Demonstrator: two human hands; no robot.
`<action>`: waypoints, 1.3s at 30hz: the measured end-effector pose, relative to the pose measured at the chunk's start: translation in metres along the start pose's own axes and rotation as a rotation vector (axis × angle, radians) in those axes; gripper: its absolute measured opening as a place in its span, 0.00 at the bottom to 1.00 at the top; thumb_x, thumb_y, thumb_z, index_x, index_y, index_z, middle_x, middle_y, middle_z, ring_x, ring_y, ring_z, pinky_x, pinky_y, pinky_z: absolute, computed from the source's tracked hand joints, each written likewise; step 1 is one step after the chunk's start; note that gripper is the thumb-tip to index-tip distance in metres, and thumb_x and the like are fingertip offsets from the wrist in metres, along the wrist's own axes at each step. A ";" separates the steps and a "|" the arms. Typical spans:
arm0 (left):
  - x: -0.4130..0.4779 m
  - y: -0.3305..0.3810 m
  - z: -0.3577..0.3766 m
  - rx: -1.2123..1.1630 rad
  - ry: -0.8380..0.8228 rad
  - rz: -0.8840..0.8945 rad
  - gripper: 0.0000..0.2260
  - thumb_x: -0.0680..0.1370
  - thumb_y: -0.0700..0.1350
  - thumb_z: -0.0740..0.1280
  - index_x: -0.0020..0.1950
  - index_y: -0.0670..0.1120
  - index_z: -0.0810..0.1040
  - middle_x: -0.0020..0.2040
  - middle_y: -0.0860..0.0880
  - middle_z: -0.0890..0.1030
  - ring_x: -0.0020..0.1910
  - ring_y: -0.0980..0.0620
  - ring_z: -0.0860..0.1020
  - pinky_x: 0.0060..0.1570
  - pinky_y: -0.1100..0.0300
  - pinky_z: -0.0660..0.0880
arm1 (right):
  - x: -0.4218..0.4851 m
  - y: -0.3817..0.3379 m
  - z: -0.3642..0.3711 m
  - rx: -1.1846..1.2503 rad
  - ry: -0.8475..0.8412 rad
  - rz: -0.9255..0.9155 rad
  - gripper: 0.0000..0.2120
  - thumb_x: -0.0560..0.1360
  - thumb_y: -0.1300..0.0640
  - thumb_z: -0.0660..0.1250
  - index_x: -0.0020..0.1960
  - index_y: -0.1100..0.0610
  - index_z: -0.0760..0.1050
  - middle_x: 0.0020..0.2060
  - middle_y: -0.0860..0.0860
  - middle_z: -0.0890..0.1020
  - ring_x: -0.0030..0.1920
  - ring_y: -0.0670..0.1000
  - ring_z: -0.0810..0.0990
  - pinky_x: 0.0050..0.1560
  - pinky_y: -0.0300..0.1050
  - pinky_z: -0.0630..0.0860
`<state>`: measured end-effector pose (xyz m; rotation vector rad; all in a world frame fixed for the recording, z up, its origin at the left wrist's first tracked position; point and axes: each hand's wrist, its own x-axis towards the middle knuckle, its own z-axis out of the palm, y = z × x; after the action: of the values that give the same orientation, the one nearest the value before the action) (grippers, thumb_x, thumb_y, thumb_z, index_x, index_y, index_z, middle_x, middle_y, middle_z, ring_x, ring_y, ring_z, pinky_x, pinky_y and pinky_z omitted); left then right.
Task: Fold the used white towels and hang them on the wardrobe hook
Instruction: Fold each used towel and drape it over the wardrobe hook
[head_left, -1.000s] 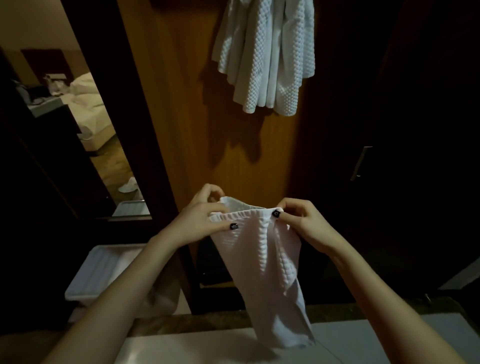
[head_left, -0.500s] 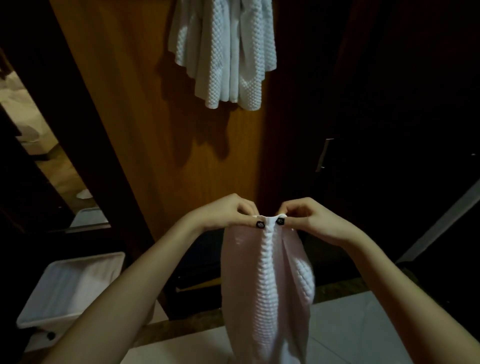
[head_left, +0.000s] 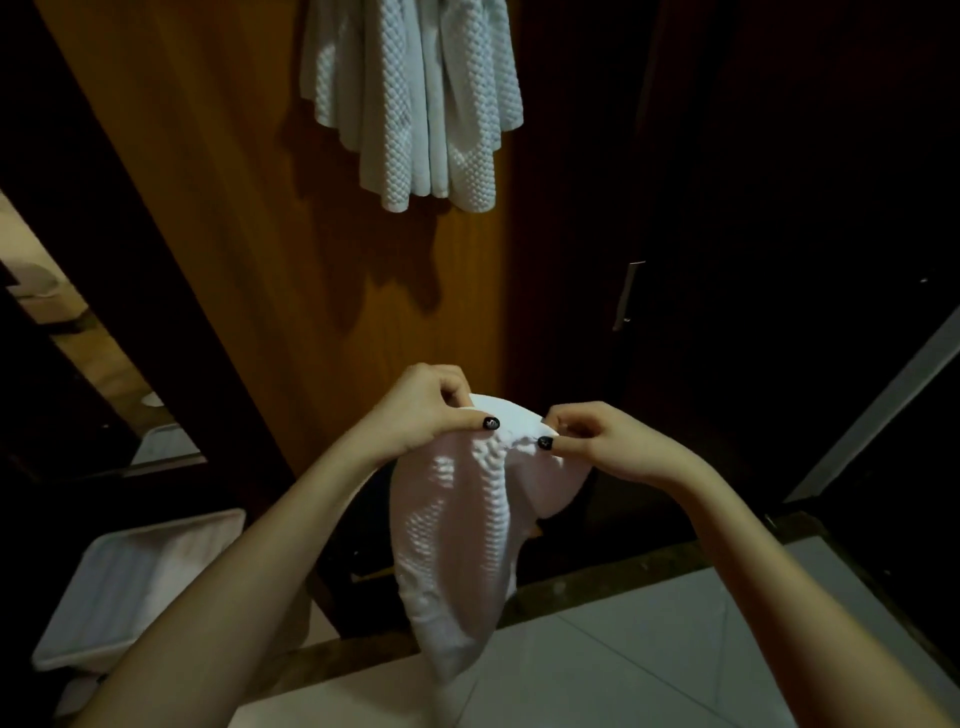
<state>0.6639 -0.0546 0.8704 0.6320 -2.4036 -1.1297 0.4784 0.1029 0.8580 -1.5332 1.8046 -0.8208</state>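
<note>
Two grips share the top hem of one white towel: the left hand pinches it between curled fingers and thumb, and the right hand does the same just beside it, dark-nailed thumbs pressed on the cloth. Between them the hem bows up in a short arc. From the grips the cloth hangs in loose lengthwise folds, waffle weave showing, its lower end over the pale tiled floor. Above and well apart, a bunch of white towels already hangs against the wooden wardrobe panel. A metal handle shows on the dark door to the right, and a white ribbed tray sits low on the left
</note>
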 end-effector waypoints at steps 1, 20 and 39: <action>-0.001 0.000 0.000 0.075 0.059 0.003 0.13 0.67 0.45 0.78 0.28 0.46 0.76 0.37 0.51 0.78 0.37 0.53 0.76 0.39 0.62 0.69 | 0.003 -0.002 0.003 -0.047 0.029 0.007 0.08 0.78 0.55 0.66 0.40 0.52 0.77 0.38 0.50 0.80 0.41 0.46 0.78 0.45 0.45 0.74; -0.028 -0.016 -0.023 0.301 -0.011 0.038 0.05 0.73 0.48 0.73 0.44 0.48 0.85 0.49 0.56 0.79 0.48 0.60 0.76 0.49 0.59 0.72 | 0.041 -0.043 0.034 -0.071 0.179 -0.180 0.08 0.76 0.58 0.68 0.39 0.53 0.77 0.30 0.51 0.73 0.33 0.44 0.71 0.37 0.45 0.68; -0.022 0.010 0.028 0.120 0.174 0.071 0.19 0.71 0.50 0.75 0.29 0.49 0.67 0.30 0.54 0.69 0.32 0.56 0.66 0.32 0.60 0.59 | -0.009 -0.022 0.045 0.305 0.703 -0.071 0.07 0.75 0.61 0.70 0.38 0.57 0.77 0.34 0.48 0.81 0.37 0.41 0.79 0.39 0.33 0.74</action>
<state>0.6645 -0.0198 0.8587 0.6500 -2.3374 -0.8696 0.5281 0.1057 0.8488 -1.1885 1.9592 -1.7437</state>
